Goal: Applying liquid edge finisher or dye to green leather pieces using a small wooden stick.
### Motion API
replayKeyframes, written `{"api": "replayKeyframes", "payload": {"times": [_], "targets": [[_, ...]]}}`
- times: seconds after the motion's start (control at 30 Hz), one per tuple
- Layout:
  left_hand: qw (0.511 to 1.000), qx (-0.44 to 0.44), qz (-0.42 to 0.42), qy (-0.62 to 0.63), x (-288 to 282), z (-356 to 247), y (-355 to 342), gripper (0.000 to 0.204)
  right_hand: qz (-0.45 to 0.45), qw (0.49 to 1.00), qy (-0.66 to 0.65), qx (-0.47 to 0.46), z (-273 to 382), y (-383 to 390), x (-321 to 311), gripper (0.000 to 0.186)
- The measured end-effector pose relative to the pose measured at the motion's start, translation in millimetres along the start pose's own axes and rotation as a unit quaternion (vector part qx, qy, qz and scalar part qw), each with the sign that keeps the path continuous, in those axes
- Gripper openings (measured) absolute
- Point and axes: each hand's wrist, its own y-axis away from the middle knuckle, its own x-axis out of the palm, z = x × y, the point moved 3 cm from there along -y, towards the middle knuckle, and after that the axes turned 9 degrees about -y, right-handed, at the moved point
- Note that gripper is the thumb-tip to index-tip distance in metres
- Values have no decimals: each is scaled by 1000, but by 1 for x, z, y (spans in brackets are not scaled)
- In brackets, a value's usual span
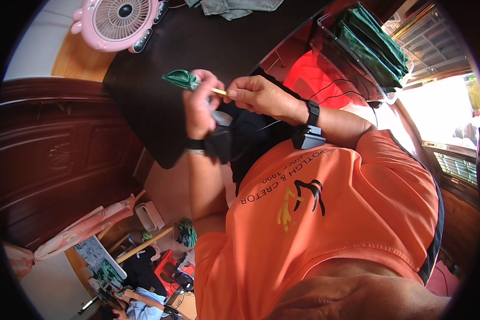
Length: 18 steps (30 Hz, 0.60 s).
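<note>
Over the near edge of the dark table, my left hand (201, 101) is closed around a dark green cloth piece (180, 79), folded to a pointed, bud-like shape. Its tip sticks out on the far left of my fingers, which are partly smeared by motion. Between my two hands runs a short, thin pale yellow stick (219, 92). One end of it is pinched by the thumb and forefinger of my right hand (258, 96); the other end goes in at my left fingers. Whether the stick touches the cloth is hidden.
A pink fan (121, 21) and a grey-green cloth (234, 7) are on the dark table (160, 96). On the right, a clear bin (352, 72) holds folded green cloth, beside a red plastic stool (308, 74). Another person (144, 298) works at the lower left.
</note>
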Motion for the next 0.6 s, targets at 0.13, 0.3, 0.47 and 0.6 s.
{"api": "replayKeyframes", "payload": {"times": [0.13, 0.3, 0.47, 0.6], "targets": [[994, 59, -50, 81, 2, 6, 2, 20, 5, 1000, 17, 1, -1, -8, -5, 24], [975, 87, -74, 191, -25, 4, 0, 40, -5, 964, 227, -138, 2, -11, -23, 21], [972, 77, -102, 196, -37, 2, -1, 40, -16, 968, 217, -128, -3, -4, -30, 19], [971, 74, -105, 199, -31, -2, -2, 39, -29, 970, 205, -125, 0, -1, -32, 19]]}}
